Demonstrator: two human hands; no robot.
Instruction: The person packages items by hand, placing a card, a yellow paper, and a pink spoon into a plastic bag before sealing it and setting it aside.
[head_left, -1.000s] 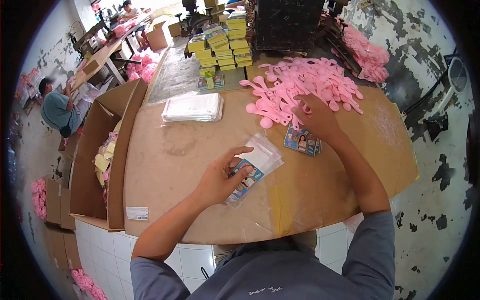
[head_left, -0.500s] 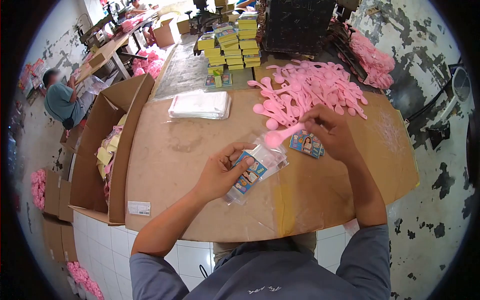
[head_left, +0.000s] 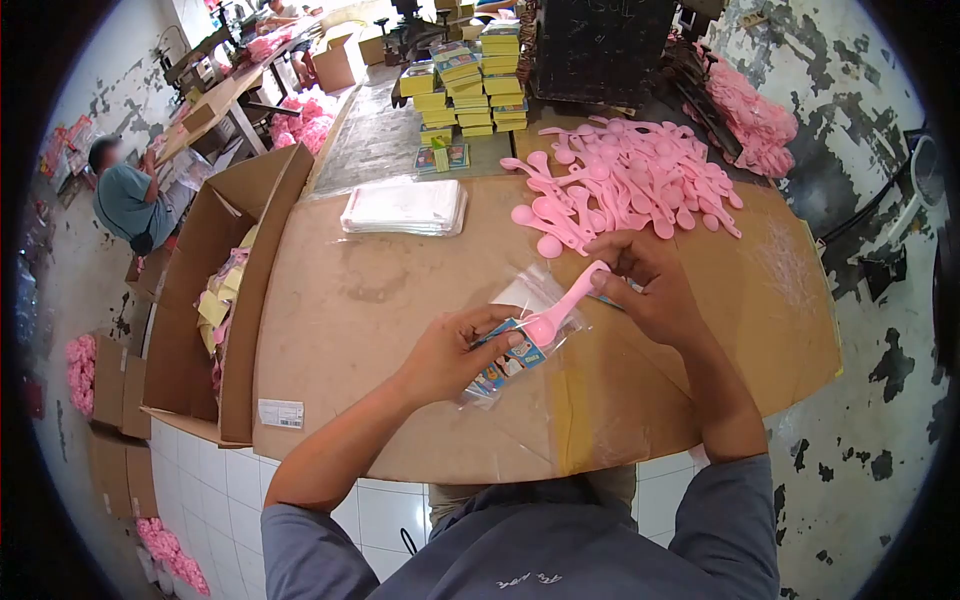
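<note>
My left hand point(head_left: 460, 350) pinches a clear plastic bag point(head_left: 484, 392) with a blue printed card point(head_left: 522, 357) in it. Between thumb and fingers of my right hand point(head_left: 640, 280) is the handle end of a pink measuring spoon point(head_left: 568, 307). The spoon slants down to the left, its bowl overlapping the card at the bag's mouth. More clear bags point(head_left: 530, 288) lie just beyond my left fingers. Partly hidden under my right hand are further blue cards. A large heap of pink spoons point(head_left: 640, 180) lies just beyond that hand.
A stack of clear bags point(head_left: 403, 208) lies on the cardboard-covered table point(head_left: 340, 350). Stacks of yellow-edged cards point(head_left: 462, 85) stand at the back. A long open carton point(head_left: 262, 270) holding filled packets is on the left. Another person point(head_left: 135, 200) sits at the far left.
My right hand has moved the spoon down and left, from above the bag to its mouth, over the card. The spoon now points more steeply downward. My left hand has shifted slightly right.
</note>
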